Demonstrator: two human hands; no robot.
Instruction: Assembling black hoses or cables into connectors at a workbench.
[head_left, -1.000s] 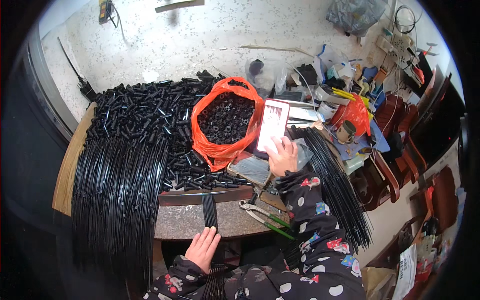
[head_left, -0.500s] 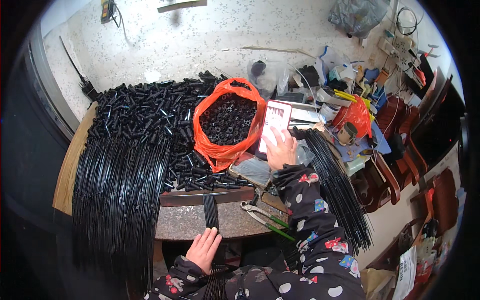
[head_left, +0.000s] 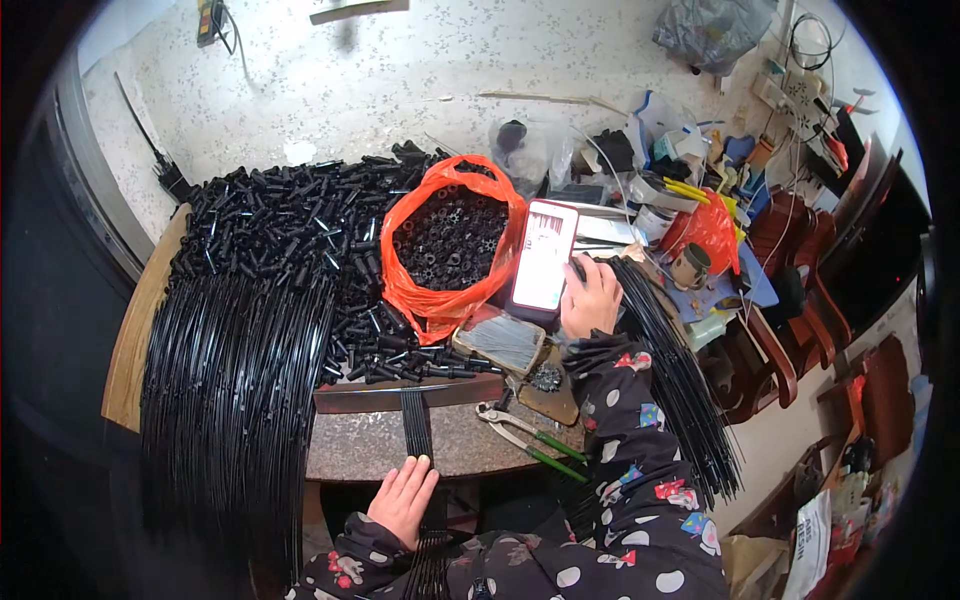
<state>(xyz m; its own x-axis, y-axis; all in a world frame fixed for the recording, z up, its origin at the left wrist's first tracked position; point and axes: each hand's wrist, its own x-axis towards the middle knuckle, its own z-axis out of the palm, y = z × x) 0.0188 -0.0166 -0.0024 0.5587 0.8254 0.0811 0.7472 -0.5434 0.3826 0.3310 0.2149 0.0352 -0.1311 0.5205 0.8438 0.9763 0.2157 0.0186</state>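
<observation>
My left hand (head_left: 401, 500) lies with its fingers stretched out at the table's front edge, on a flat row of thin black rods (head_left: 416, 425). These run from a reddish-brown bar (head_left: 350, 398) down toward my lap. My right hand (head_left: 592, 298) is beside the lower right edge of a phone (head_left: 545, 255) with a lit white screen and a red rim. Its fingers are loosely bent, and nothing shows in them. Left of the phone stands an open red plastic bag (head_left: 402, 285) full of small black toothed parts (head_left: 450, 240).
Black tubular parts (head_left: 270, 215) are heaped at the back left; long black rods (head_left: 235, 400) hang over the front. More rods (head_left: 675, 380) lie right of my arm. Green-handled pliers (head_left: 535, 440) rest near a tray of thin pins (head_left: 500, 338). A mug (head_left: 690, 268) stands among clutter.
My right hand has come off the phone screen and moved right, to beside the phone's edge. The left hand has stayed in place on the rods.
</observation>
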